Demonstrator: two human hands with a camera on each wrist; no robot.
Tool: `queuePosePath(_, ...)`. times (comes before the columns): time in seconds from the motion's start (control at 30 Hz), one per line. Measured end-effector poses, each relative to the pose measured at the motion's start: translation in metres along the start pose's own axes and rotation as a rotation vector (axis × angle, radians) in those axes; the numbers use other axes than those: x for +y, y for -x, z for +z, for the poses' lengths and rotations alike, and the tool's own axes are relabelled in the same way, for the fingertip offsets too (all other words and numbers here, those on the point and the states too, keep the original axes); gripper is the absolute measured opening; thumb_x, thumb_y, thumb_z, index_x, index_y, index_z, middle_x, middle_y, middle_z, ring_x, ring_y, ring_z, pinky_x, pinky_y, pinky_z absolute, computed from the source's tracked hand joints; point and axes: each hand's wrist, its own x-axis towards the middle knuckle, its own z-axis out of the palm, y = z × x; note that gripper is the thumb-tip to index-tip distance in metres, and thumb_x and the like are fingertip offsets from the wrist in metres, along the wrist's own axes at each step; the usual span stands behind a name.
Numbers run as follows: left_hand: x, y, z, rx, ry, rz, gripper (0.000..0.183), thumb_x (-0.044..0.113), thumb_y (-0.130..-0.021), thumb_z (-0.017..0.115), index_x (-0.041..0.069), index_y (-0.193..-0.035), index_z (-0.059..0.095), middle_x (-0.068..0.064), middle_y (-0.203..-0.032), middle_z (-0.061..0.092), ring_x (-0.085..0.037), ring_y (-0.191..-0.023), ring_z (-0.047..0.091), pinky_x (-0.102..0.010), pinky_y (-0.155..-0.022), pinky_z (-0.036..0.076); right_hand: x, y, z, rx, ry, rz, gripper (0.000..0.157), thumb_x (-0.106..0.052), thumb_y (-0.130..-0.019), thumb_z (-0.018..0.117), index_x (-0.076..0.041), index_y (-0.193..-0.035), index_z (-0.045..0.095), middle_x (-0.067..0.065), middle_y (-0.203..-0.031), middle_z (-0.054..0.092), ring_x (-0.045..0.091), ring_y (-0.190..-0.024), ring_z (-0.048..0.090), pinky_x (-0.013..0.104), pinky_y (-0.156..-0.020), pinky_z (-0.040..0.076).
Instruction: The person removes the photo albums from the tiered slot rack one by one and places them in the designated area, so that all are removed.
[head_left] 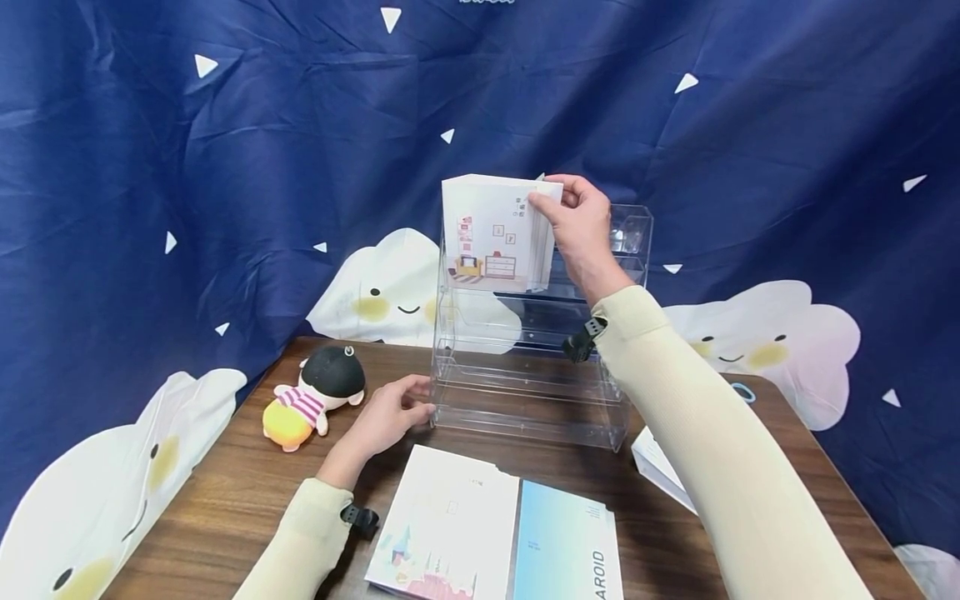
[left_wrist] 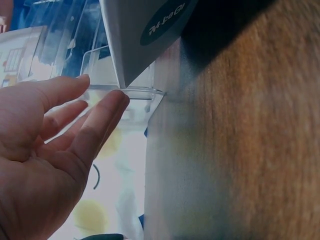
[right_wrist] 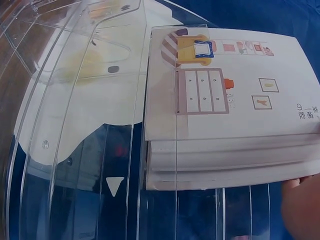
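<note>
A clear tiered display rack [head_left: 525,400] stands on the wooden table. In its upper part, to the left, is a stack of white booklets [head_left: 487,229] with a drawn room on the cover. My right hand [head_left: 581,221] pinches the stack at its upper right corner, thumb in front and fingers behind. The right wrist view shows the lower end of the booklets [right_wrist: 225,100] behind the rack's clear front lip. Low down, my left hand [head_left: 390,417] touches the rack's left side with extended fingers, which the left wrist view shows at the clear edge [left_wrist: 142,92].
Before the rack lie white illustrated booklets [head_left: 450,525] and a blue booklet [head_left: 566,542]. A plush doll [head_left: 311,400] lies on the left. Partly behind the right sleeve is a white box-like item [head_left: 660,467]. A blue patterned cloth [head_left: 300,125] hangs behind the table.
</note>
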Motion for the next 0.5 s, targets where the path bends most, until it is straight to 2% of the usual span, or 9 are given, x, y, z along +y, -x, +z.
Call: queuePosePath(0.5,0.0015,-0.0006,0.0019,-0.002,-0.008,-0.018,0.047,0.015,-0.105,0.078,0.005,-0.15,0.066,-0.015,-0.133,0.08,-0.025,-0.11,0.08,-0.046,-0.097,0.065,0.0029,-0.0024,-0.0011,-0.031,-0.016,-0.019,0.022,-0.01,-0.1,0.084,-0.012,-0.12,0.075,-0.006,-0.1,0.08,0.007,-0.092,0.075,0.025,-0.083,0.059)
